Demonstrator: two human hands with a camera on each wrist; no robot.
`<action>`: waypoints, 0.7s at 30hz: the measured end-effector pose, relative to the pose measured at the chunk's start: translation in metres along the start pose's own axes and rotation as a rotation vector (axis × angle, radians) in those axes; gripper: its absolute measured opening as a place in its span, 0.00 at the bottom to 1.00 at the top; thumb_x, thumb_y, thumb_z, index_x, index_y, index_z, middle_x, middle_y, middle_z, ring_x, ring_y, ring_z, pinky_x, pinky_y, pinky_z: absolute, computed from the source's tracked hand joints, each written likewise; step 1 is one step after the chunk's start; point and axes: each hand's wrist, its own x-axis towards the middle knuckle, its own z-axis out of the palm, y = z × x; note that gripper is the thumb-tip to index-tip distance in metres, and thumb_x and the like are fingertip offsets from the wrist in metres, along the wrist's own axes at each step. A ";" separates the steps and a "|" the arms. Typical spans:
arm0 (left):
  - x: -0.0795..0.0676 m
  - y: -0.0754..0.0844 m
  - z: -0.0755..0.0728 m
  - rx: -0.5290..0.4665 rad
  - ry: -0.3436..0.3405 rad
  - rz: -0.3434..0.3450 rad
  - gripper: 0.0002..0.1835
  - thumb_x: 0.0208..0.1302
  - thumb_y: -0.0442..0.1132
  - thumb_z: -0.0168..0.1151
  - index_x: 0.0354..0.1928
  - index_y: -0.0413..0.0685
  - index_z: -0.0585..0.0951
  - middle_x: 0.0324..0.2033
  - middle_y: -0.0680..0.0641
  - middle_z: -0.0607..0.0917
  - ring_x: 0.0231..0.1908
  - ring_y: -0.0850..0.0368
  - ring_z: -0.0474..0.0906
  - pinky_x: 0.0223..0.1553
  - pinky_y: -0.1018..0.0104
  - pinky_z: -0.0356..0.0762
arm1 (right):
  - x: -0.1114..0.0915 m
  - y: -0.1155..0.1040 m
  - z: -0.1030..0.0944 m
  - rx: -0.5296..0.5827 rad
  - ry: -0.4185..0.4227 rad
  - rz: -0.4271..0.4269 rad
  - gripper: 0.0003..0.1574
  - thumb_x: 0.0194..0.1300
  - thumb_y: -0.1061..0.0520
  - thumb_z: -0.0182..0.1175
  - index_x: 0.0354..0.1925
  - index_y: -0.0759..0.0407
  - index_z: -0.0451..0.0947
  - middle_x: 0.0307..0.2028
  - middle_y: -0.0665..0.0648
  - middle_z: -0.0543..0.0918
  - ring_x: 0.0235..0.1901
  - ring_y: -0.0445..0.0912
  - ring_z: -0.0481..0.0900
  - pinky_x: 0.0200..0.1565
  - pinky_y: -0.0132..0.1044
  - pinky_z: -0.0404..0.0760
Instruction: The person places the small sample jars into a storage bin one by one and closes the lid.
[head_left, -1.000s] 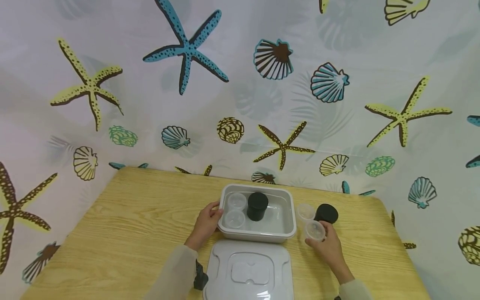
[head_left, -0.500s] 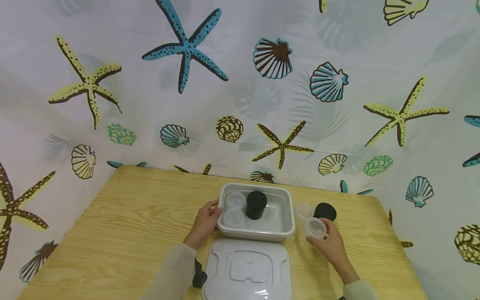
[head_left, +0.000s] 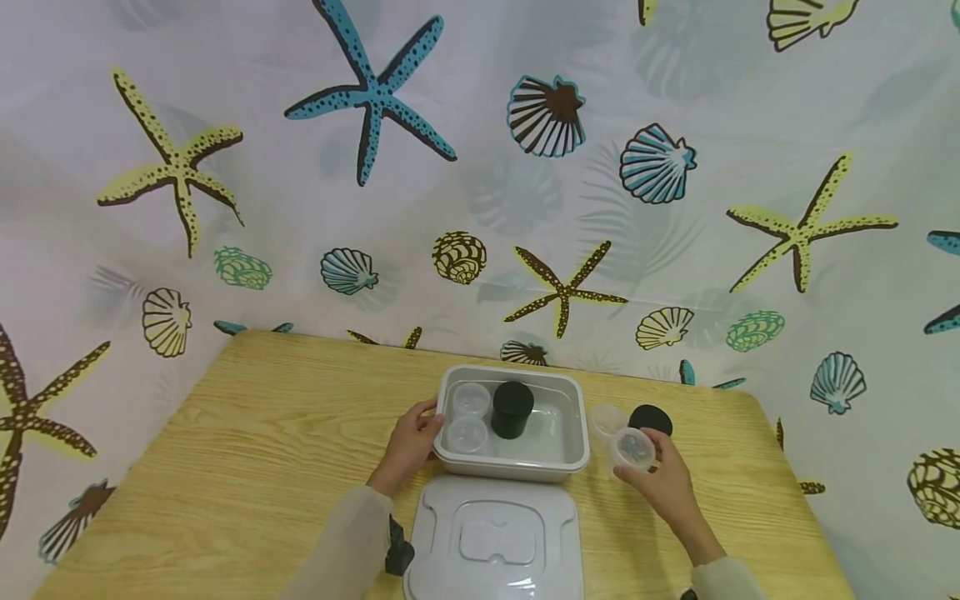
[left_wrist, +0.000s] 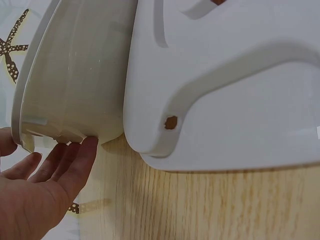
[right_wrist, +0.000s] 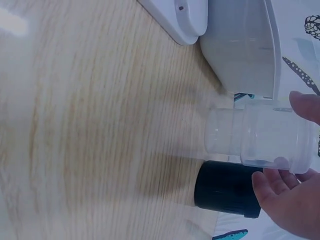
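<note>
A grey plastic bin (head_left: 551,425) stands in the middle of the table. My left hand (head_left: 407,444) grips its left rim, the thumb at the lip and the fingertips against the outer wall (left_wrist: 75,65). Inside, along the left, are two clear plastic cups (head_left: 471,400), with a black cylindrical container (head_left: 513,410) beside them. Right of the bin, my right hand (head_left: 663,479) holds another clear plastic cup (right_wrist: 280,135) between thumb and fingers, above the tabletop. Behind that cup stands one more clear cup (head_left: 606,420). A second black container (head_left: 651,421) is close to the right fingertips.
A pale grey lid (head_left: 495,542) lies flat in front of the bin. The wood-grain table (head_left: 262,442) reaches back to a hanging cloth (head_left: 480,208) printed with starfish and shells. The bin's right wall stands close to the clear cups.
My right hand has shifted the clear cup slightly back and to the right, changing its tilt. The left hand keeps its grip on the bin.
</note>
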 end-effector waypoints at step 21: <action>0.002 -0.002 0.001 -0.004 0.001 0.003 0.23 0.73 0.36 0.48 0.68 0.41 0.65 0.54 0.31 0.77 0.46 0.45 0.80 0.37 0.60 0.83 | 0.008 -0.017 -0.009 -0.042 0.017 -0.008 0.44 0.54 0.61 0.69 0.66 0.65 0.60 0.60 0.67 0.70 0.59 0.58 0.68 0.58 0.54 0.72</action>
